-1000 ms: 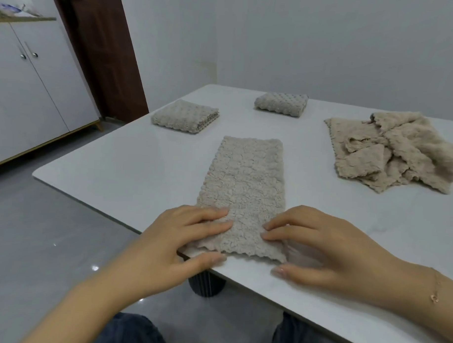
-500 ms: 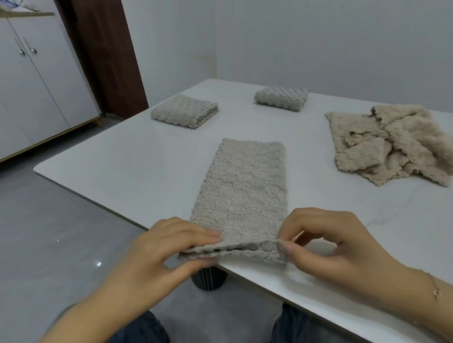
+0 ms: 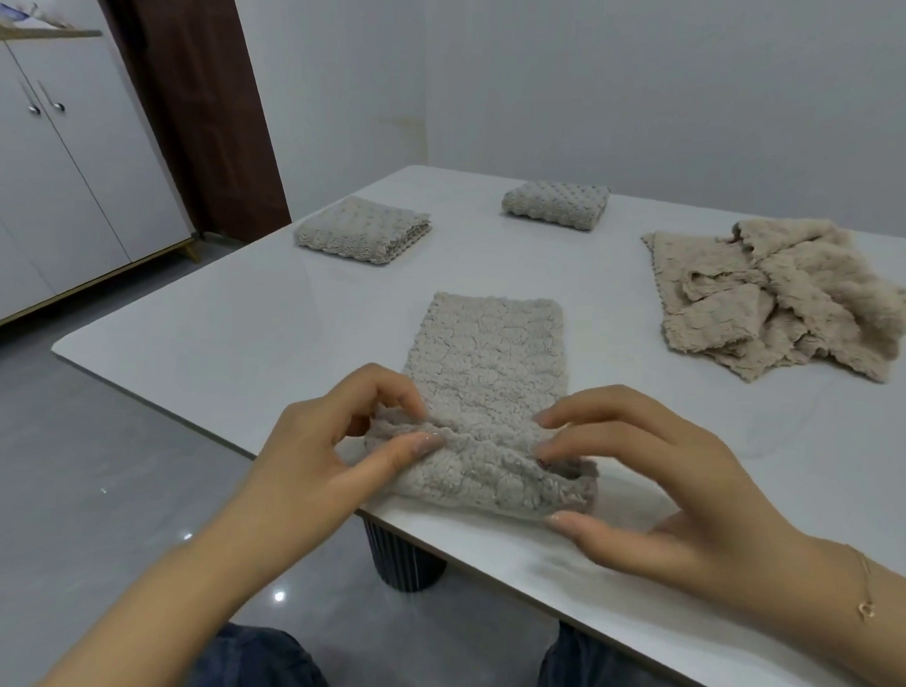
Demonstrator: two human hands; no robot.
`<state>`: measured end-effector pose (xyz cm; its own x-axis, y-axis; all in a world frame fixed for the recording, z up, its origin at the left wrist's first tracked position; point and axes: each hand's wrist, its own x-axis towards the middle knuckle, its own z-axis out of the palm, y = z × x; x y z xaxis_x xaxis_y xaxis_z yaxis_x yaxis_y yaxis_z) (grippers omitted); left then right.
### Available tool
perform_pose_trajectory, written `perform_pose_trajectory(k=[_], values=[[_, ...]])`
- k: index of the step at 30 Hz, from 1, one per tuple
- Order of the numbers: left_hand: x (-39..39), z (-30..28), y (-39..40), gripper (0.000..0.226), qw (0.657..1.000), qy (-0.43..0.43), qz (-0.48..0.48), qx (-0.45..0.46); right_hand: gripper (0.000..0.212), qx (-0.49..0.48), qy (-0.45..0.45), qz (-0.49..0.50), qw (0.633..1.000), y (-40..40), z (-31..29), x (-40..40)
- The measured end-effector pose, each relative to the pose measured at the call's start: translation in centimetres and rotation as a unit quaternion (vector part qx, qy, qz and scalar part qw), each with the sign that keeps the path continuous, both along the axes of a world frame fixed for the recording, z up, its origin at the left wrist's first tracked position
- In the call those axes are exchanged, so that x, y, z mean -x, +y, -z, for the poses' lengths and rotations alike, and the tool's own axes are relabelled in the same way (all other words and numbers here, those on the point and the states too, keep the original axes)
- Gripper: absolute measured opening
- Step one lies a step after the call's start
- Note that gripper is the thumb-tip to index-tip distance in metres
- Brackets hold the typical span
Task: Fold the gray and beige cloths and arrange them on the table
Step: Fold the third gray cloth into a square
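We pinch the near end of the long fuzzy gray cloth strip between our left hand and right hand, lifting it.

No readable text, labels, brands or numbers anywhere in view.

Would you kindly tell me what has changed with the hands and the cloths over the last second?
Both hands went from resting flat on the near end of the gray cloth strip to pinching it: the left hand and right hand have lifted that end and begun rolling it away from the table edge. The two folded gray cloths and the beige cloth pile stayed put.
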<state>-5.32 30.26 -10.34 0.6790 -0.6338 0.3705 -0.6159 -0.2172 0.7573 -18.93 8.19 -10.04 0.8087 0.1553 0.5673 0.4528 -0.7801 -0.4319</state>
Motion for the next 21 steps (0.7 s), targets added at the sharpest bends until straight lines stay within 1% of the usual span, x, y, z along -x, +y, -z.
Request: perform_pose_trajectory(k=[2,4,7,10,11,13,16,21], values=[[-0.1,-0.1,-0.2,0.019,1.0,0.008,0.01,-0.005,0.025,0.05,-0.013,0.023,0.998,-0.2,0.3,-0.2],[-0.1,-0.3,-0.3,0.015,0.999,0.037,0.011,-0.001,0.024,0.046,-0.013,0.04,0.998,-0.4,0.4,-0.4],[-0.4,-0.1,-0.1,0.021,0.998,0.057,0.015,-0.002,0.022,0.013,-0.001,0.052,0.999,-0.7,0.6,-0.7],[-0.7,0.1,0.5,0.04,0.997,0.062,0.038,-0.005,0.016,-0.057,0.029,0.045,0.997,-0.6,0.8,-0.7],[-0.9,0.2,0.7,0.043,0.997,0.064,0.038,-0.008,0.013,-0.084,0.04,0.047,0.995,-0.5,0.8,-0.7],[-1.0,0.3,0.9,0.041,0.998,0.061,0.028,-0.01,0.011,-0.132,0.067,0.059,0.987,-0.5,0.7,-0.7],[-1.0,0.4,0.9,0.036,0.999,0.047,0.014,0.003,0.02,-0.167,0.092,0.076,0.979,-0.5,0.8,-0.7],[-0.7,-0.3,0.5,0.023,0.997,0.062,0.003,0.042,0.022,-0.22,0.094,0.067,0.969,-0.3,0.4,-0.5]])
